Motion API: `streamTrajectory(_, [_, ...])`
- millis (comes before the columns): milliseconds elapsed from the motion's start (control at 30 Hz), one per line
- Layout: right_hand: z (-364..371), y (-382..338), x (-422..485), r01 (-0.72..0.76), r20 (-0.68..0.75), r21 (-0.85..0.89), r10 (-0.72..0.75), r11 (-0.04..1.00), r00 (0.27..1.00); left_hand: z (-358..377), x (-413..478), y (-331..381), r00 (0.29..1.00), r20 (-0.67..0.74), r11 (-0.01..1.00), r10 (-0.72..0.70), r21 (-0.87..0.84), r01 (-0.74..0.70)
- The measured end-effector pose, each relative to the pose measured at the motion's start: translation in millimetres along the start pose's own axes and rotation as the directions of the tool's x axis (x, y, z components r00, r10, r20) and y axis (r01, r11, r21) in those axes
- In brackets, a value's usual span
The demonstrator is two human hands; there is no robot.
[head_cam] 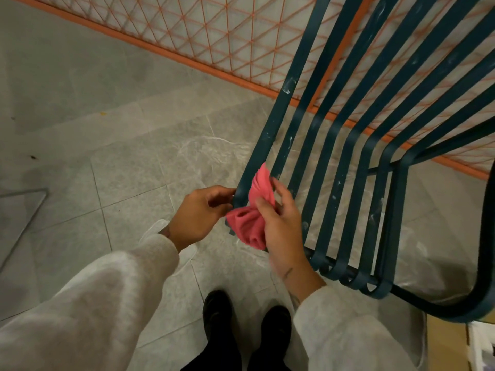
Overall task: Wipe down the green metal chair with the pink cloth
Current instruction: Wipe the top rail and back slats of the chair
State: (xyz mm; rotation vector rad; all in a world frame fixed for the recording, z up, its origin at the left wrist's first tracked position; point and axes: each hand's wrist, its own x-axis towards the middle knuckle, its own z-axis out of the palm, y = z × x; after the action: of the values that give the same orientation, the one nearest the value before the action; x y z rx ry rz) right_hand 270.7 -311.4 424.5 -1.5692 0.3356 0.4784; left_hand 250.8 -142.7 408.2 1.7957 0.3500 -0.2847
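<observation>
The green metal chair (345, 167) fills the right half of the view, its long slats running from upper right down to a curled front edge. White smears and specks mark several slats. My left hand (199, 214) grips the outer left slat near its lower end. My right hand (281, 226) holds the bunched pink cloth (253, 210), which is wrapped around that same slat just beside my left fingers. Part of the cloth hangs below the slat.
An orange wire-mesh fence (214, 30) with an orange base rail runs diagonally behind the chair. Grey floor tiles (128, 162) lie below. My black shoes (217, 314) stand near the chair's front edge. A thin metal frame (29, 210) shows at the left edge.
</observation>
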Motion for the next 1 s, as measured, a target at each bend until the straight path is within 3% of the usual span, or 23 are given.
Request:
streamTrajectory(300, [16.1,23.5,-22.0,-0.159,0.060,-0.197,0.174,0.967,0.983,-3.4,2.8,3.6,0.999,0.035,1.000,-0.027,0.006,0.027])
streamTrajectory(467, [11.6,-19.7,16.7,-0.113,0.001,-0.069,0.113,0.991,0.994,-4.4,3.4,2.9,0.998,0.053,0.999,-0.022,0.027,0.021])
streamTrajectory(567, [13.6,-18.3,16.2,-0.077,-0.008,-0.115,0.077,0.990,0.997,-4.2,3.0,2.4,0.999,0.047,0.999,-0.024,0.038,0.022])
streamTrajectory(800, [11.1,13.9,-25.0,-0.182,0.082,-0.170,0.198,0.969,0.977,-3.1,4.5,3.4,1.000,0.024,0.995,-0.011,0.102,0.009])
streamTrajectory(1000, [8.9,-25.3,25.1,-0.198,0.017,-0.052,0.199,0.979,0.980,-2.6,5.2,3.5,0.999,0.033,0.994,-0.017,0.112,0.013])
